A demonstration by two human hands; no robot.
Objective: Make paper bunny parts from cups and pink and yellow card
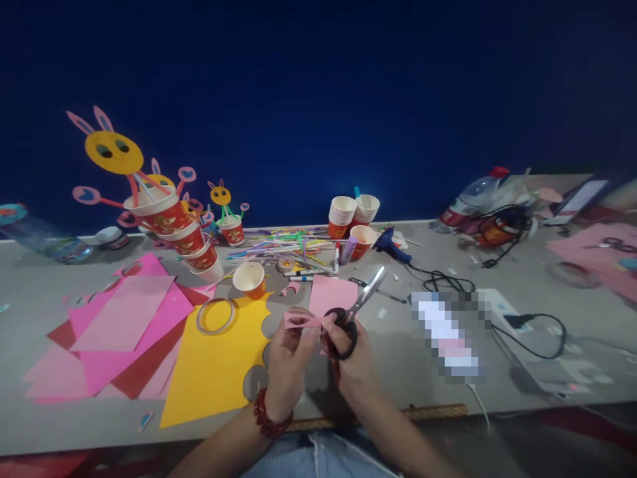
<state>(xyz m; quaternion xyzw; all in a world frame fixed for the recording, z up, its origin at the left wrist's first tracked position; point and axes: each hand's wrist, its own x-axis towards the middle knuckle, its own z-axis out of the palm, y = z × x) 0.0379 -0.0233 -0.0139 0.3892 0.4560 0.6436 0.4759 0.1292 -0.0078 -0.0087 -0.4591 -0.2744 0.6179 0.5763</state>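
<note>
My left hand [288,355], with a red bead bracelet at the wrist, grips a small cut piece of pink paper [299,320] near the table's front. Close beside it, my right hand [351,362] holds black-handled scissors [368,290], whose blades point up and away to the right. The fingers of my right hand also touch the pink piece's right end. Behind my hands lies a square pink sheet [334,293]. To the left is a yellow sheet [213,358] with round cutouts along its right edge and a tape roll [215,315] on it.
Pink and red sheets [124,312] overlap at the left. Paper cups with rabbit faces [114,151] stand behind them. Coloured sticks [288,245], stacked cups [342,212] and a blue glue gun [392,245] are at the back. A phone [448,335], cables and a bottle [470,202] lie right.
</note>
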